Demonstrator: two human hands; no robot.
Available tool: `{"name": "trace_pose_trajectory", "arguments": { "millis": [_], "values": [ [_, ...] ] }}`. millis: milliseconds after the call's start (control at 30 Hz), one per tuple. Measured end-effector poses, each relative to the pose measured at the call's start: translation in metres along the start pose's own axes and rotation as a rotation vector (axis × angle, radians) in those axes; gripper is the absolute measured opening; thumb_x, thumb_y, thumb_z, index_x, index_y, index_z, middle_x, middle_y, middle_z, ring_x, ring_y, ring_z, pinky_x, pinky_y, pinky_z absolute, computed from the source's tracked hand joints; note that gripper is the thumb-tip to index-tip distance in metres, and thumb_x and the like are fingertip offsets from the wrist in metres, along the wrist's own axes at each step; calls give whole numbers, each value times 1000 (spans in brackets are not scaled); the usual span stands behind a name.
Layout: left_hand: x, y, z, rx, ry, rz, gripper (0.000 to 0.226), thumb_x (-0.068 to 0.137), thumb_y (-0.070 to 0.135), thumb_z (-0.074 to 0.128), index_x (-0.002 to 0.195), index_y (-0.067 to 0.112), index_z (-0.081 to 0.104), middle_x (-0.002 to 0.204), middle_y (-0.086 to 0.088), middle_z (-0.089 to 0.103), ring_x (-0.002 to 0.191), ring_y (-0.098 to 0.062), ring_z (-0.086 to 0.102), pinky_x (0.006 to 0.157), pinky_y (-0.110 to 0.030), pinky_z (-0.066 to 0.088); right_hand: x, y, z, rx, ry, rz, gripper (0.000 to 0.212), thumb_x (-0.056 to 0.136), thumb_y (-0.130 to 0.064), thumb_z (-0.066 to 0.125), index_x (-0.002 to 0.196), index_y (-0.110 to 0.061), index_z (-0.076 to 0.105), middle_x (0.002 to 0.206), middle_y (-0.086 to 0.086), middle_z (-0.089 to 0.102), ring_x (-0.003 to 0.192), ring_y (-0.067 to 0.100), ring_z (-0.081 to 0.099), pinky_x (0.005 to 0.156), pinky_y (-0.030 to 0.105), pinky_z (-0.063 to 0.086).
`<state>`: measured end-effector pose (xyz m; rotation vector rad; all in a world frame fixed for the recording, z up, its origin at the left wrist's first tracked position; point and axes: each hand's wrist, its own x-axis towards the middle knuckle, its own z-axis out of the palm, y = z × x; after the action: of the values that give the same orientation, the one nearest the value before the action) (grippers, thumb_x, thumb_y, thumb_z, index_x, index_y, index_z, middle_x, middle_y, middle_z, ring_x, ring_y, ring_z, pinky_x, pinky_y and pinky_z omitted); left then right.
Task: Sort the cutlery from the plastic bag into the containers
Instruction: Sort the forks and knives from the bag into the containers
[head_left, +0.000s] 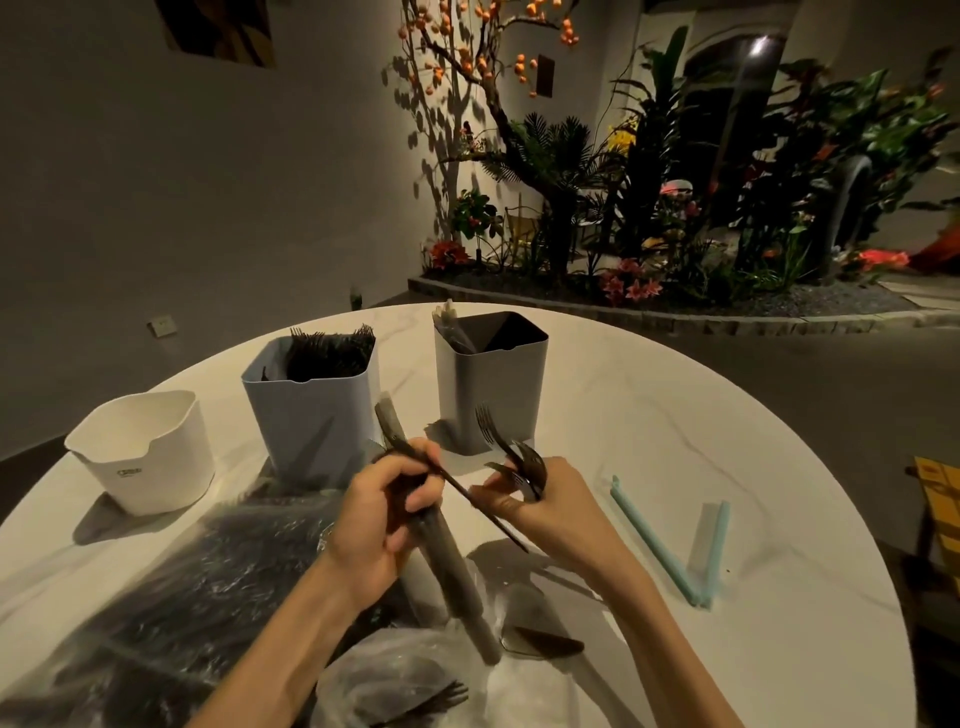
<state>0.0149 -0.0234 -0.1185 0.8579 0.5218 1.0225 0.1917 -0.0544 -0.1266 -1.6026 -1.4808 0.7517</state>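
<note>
Left hand (382, 525): curled tight round a long grey wrapped bundle (452, 566) and a thin black stick (467, 493).
Right hand (540, 499): pinching a bunch of black plastic forks (514, 457).
Fork box: tall pale blue container (311, 415), just behind, full of forks.
Danger: forks may slip and fall; too many things held.
Bag: clear plastic bag (182, 571) below, may snag.

round marble table (675, 415): three containers, the white container (143, 452) short, the left grey container (311, 410) packed with black forks, the right grey container (493, 384) (contents unclear). wrapped cutlery gripped in left hand (379, 525); black forks (511, 457) held in right hand (540, 506). plastic bag (171, 587) spread at near-left.
</note>
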Motion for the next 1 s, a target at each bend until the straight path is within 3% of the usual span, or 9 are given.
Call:
{"name": "trace_pose_trajectory", "arguments": {
  "millis": [100, 267, 467, 633, 733, 767, 833, 900, 1000],
  "values": [
    [0, -4, 1, 149, 1, -92, 17, 94, 10, 42, 87, 8, 58, 54, -1, 32, 30, -6, 23, 27, -16, 17, -2, -5, 3, 183, 46, -134, 23, 88, -52, 71, 86, -30, 76, 85, -12, 76, 89, 4, 70, 88, 32, 55],
    [-2, -13, 7, 434, -30, -111, 23, 104, 17, 40, 92, 5, 55, 58, -5, 43, 34, -8, 26, 32, -16, 25, -9, -8, 8, 193, 80, -222, 37, 79, -62, 74, 108, -40, 69, 96, -26, 66, 85, -4, 62, 72, 15, 47],
    [0, -19, 11, 570, -17, -46, 29, 105, 20, 43, 98, -2, 60, 55, -4, 43, 38, -11, 27, 36, -18, 21, 2, 1, 12, 326, 237, -199, 11, 99, -29, 63, 99, -18, 65, 90, -4, 69, 87, 9, 68, 77, 24, 55],
    [-1, -12, 14, 519, 138, 182, 39, 104, 34, 45, 82, 7, 63, 61, -13, 65, 63, -15, 64, 73, -30, 41, -1, -3, 2, 422, 313, -81, 22, 102, -43, 47, 94, -26, 58, 82, -2, 60, 77, 16, 58, 70, 37, 52],
    [1, -9, 13, 378, 143, 259, 38, 104, 32, 41, 85, 5, 59, 55, -10, 57, 74, -28, 70, 88, -33, 48, -3, -8, -8, 574, 263, -68, 34, 103, -44, 43, 91, -21, 64, 80, -1, 72, 79, 20, 72, 73, 36, 59],
    [2, -9, 13, 292, 112, 248, 36, 105, 32, 40, 88, 6, 58, 52, -7, 48, 67, -30, 67, 85, -35, 53, -4, -11, -10, 654, 218, -82, 37, 103, -42, 44, 85, -15, 61, 71, 2, 68, 66, 21, 70, 65, 31, 58],
    [3, -6, 13, 157, 62, 221, 34, 103, 35, 43, 86, 9, 58, 52, -1, 35, 45, -18, 50, 58, -28, 55, -6, -16, -12, 769, 157, -109, 39, 98, -47, 50, 80, -12, 52, 58, 0, 50, 46, 13, 47, 46, 23, 42],
    [6, -5, 14, 155, 46, 239, 37, 98, 37, 51, 73, 11, 58, 50, 1, 31, 39, -9, 31, 39, -18, 35, -6, -17, -14, 729, 194, -128, 42, 86, -52, 61, 79, -13, 51, 55, -3, 42, 45, 9, 36, 45, 20, 34],
    [15, -3, 23, 373, 36, 363, 54, 92, 32, 67, 47, 16, 43, 45, 1, 29, 42, -12, 25, 47, -17, 35, -8, -17, -17, 684, 303, -162, 50, 69, -53, 77, 69, -9, 51, 52, 0, 39, 46, 11, 35, 46, 22, 36]
  ]
}}
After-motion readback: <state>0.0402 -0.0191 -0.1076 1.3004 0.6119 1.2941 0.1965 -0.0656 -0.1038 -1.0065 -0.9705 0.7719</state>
